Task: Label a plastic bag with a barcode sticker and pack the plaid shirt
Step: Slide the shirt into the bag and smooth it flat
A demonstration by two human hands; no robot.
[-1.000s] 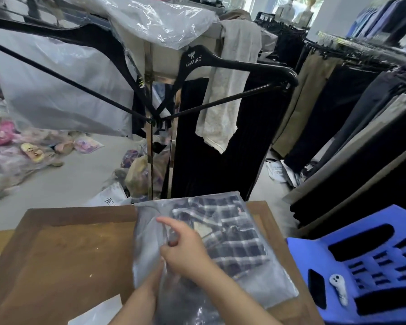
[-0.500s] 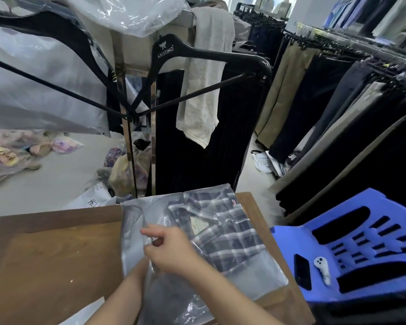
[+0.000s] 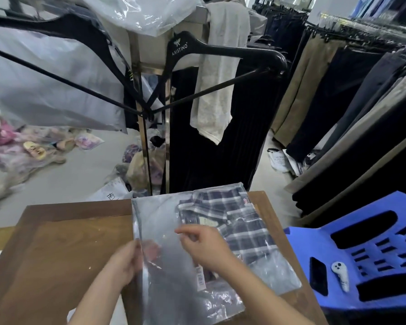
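A clear plastic bag [image 3: 155, 216] lies on the brown wooden table [image 3: 63, 249], holding the folded plaid shirt [image 3: 234, 221], navy with white checks. A white barcode sticker [image 3: 200, 277] shows on the bag near my right wrist. My left hand [image 3: 124, 263] grips the bag's left edge, fingers tucked under the plastic. My right hand [image 3: 204, 245] rests on top of the bag over the shirt's lower left part, fingers bent and pinched at the film.
A blue plastic chair [image 3: 366, 254] stands to the right with a black phone [image 3: 318, 275] and a white controller [image 3: 340, 275] on its seat. Black hangers [image 3: 220, 50] and hanging plastic stand behind the table; racks of trousers [image 3: 352, 109] fill the right. Bagged goods litter the floor at left.
My left hand has come out from under the right arm and taken the bag's left edge. My right hand has shifted right on the bag.
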